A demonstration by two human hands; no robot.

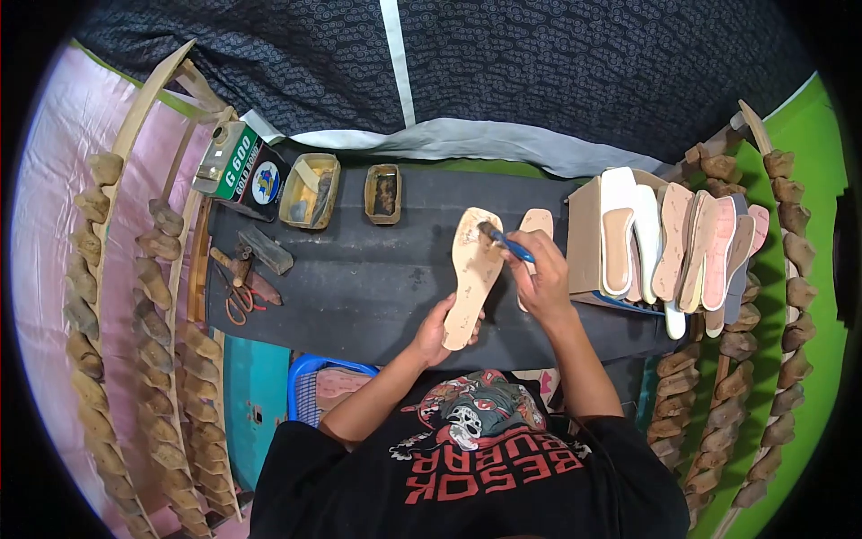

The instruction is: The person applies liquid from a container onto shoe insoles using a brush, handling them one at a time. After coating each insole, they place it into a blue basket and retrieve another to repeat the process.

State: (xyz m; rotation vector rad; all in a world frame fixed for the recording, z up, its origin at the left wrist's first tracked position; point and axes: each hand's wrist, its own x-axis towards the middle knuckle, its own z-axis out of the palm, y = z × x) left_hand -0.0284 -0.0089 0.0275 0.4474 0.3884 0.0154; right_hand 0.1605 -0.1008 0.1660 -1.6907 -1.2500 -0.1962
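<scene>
Left hand is closed around the heel end of a tan sole, holding it tilted above the dark mat at centre. Right hand is clamped on a blue-handled brush, bristle end resting on the toe end of that sole.

Legible writing:
- Green glue can, rear left of the mat: "G 600", with smaller words beneath that cannot be read.
- Black shirt: red lettering, seen upside down; "BESOK" readable, the second line uncertain.

Counts:
- Soles in hand: one. A second sole lies flat on the mat, just behind the right hand.
- Open tins: two, side by side behind the work, both stained with residue.
- Scissors: one pair, orange-handled, at the mat's left edge among small tools.
- Cardboard box: one, right of the mat, with a row of upright soles leaning against it in white, pink and tan; at least eight, exact number unclear through overlap.
- Wooden lasts: several racked rows on each side, too many to count reliably.
- Blue basket: one, below the mat's near edge.
</scene>
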